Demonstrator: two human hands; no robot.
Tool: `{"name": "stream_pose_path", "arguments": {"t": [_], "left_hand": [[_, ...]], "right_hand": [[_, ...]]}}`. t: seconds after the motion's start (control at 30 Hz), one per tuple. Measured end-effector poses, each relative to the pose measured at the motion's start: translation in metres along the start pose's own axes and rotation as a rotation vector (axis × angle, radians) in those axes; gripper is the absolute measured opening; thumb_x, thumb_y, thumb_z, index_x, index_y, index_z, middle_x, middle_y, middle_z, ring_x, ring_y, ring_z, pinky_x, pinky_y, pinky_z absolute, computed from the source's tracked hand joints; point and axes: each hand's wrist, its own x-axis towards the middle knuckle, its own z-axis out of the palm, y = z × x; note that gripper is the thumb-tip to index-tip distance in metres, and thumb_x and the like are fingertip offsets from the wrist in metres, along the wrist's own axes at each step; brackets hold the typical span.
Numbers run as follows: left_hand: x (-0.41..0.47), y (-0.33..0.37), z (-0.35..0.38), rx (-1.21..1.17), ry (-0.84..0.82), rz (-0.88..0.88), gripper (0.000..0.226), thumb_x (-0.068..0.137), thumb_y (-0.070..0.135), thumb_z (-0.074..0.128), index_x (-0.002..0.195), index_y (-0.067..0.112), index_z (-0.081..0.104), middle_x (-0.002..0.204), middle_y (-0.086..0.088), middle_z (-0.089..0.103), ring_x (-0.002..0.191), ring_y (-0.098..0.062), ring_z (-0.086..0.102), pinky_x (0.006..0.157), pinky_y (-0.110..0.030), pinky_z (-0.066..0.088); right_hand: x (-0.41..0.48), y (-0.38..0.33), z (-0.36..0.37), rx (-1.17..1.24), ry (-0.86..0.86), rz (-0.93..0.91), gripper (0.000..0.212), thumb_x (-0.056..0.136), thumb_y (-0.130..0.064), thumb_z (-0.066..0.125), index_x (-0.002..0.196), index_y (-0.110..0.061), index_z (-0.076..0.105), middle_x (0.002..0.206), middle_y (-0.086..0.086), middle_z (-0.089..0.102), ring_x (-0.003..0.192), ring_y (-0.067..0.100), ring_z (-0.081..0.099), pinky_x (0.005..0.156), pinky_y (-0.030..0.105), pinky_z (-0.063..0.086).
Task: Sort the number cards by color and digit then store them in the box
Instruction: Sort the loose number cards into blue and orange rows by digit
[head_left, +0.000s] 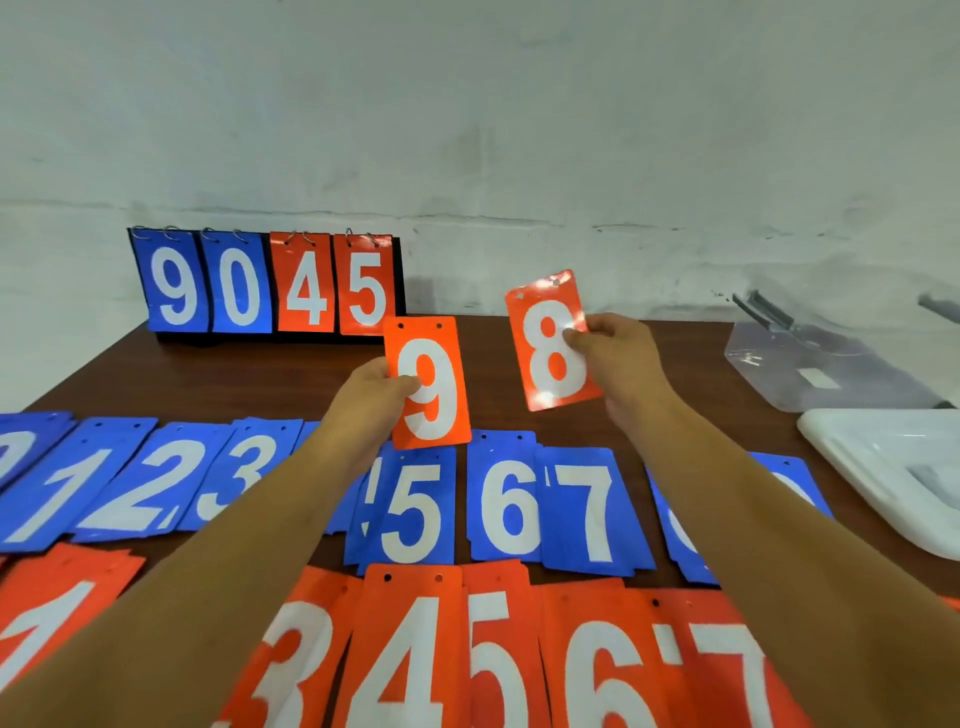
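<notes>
Above the middle of the worktop (260, 374) both hands are raised, each with one card. The left hand (371, 395) pinches the orange 9 card (428, 382) by its left edge. The right hand (618, 364) pinches the orange 8 card (553, 340) by its right edge, tilted a little. Each grip is clamped on its card, and neither card touches the wood.

Sorting looks well on to me. A blue row (410, 512) lies across the worktop showing 1, 2, 3, 5, 6 and 7. The arms cover the gap where 4 would be and most of the card past 7. Along the near edge runs an orange row (410, 649) with 1, 3, 4, 5, 6 and 7 showing, so the 8 and 9 in hand would, I judge, close it at the right end.

By the far edge, toward the left, a flip stand (267, 283) has 9, 0, 4 and 5 hanging on its rings. At the far right corner sits the clear box (810, 369), with a white lid (883, 467) just nearer. I can make out no cards inside, so storing seems not yet begun.
</notes>
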Motion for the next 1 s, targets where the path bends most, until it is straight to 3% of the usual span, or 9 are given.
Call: {"name": "stream_pose_path", "arguments": {"t": [0.1,0.2,0.5,0.67,0.77,0.87,1.0], "left_hand": [[-0.032,0.005,-0.005,0.046,-0.017,0.075,0.041,0.097,0.027,0.058,0.136,0.018,0.051,0.129,-0.005,0.062,0.11,-0.026,0.063,0.089,-0.045,0.055],[-0.069,0.004,-0.006,0.019,-0.042,0.135,0.035,0.094,0.032,0.061,0.128,0.021,0.057,0.119,-0.002,0.068,0.095,-0.018,0.069,0.079,-0.038,0.059],[-0.167,-0.024,0.008,-0.133,-0.173,0.127,0.014,0.096,0.037,0.057,0.109,0.035,0.063,0.1,0.002,0.075,0.085,-0.019,0.075,0.079,-0.048,0.06],[-0.203,-0.029,0.023,0.005,-0.224,0.232,0.028,0.089,0.036,0.066,0.114,0.036,0.053,0.097,0.012,0.071,0.079,-0.013,0.074,0.066,-0.03,0.062],[-0.216,-0.035,0.033,0.041,-0.204,0.267,0.036,0.089,0.03,0.069,0.122,0.029,0.057,0.107,0.01,0.07,0.092,-0.014,0.072,0.076,-0.036,0.062],[-0.228,-0.041,0.045,0.027,-0.226,0.255,0.033,0.092,0.027,0.065,0.125,0.023,0.062,0.115,0.005,0.071,0.099,-0.017,0.07,0.084,-0.044,0.06],[-0.232,-0.047,0.064,0.062,-0.233,0.295,0.02,0.096,0.027,0.06,0.115,0.025,0.065,0.109,0.006,0.073,0.095,-0.013,0.071,0.081,-0.037,0.061]], "right_hand": [[-0.05,-0.019,-0.015,0.184,-0.152,0.07,0.028,0.088,-0.018,0.07,0.113,-0.008,0.066,0.107,0.009,0.073,0.093,0.027,0.072,0.085,0.048,0.057],[-0.097,-0.022,-0.025,0.19,-0.238,0.137,0.024,0.088,-0.024,0.069,0.107,-0.009,0.068,0.099,0.008,0.075,0.09,0.027,0.073,0.084,0.049,0.058],[-0.198,0.009,-0.036,0.118,-0.113,0.252,0.015,0.086,-0.03,0.071,0.089,-0.015,0.072,0.088,0.004,0.076,0.084,0.025,0.073,0.08,0.049,0.059],[-0.24,0.01,-0.056,0.174,-0.067,0.194,0.015,0.089,-0.022,0.069,0.103,-0.017,0.068,0.097,0.002,0.075,0.085,0.02,0.073,0.075,0.042,0.061],[-0.257,0.012,-0.069,0.263,-0.059,0.215,0.007,0.091,-0.017,0.066,0.095,-0.017,0.071,0.09,-0.001,0.076,0.085,0.02,0.073,0.076,0.041,0.06],[-0.27,0.014,-0.084,0.358,-0.04,0.263,0.014,0.092,-0.011,0.064,0.083,-0.019,0.071,0.077,-0.005,0.076,0.076,0.017,0.073,0.069,0.038,0.059],[-0.277,0.021,-0.103,0.256,-0.033,0.283,0.004,0.089,-0.019,0.068,0.09,-0.018,0.072,0.087,-0.004,0.076,0.082,0.017,0.074,0.076,0.04,0.06]]}}
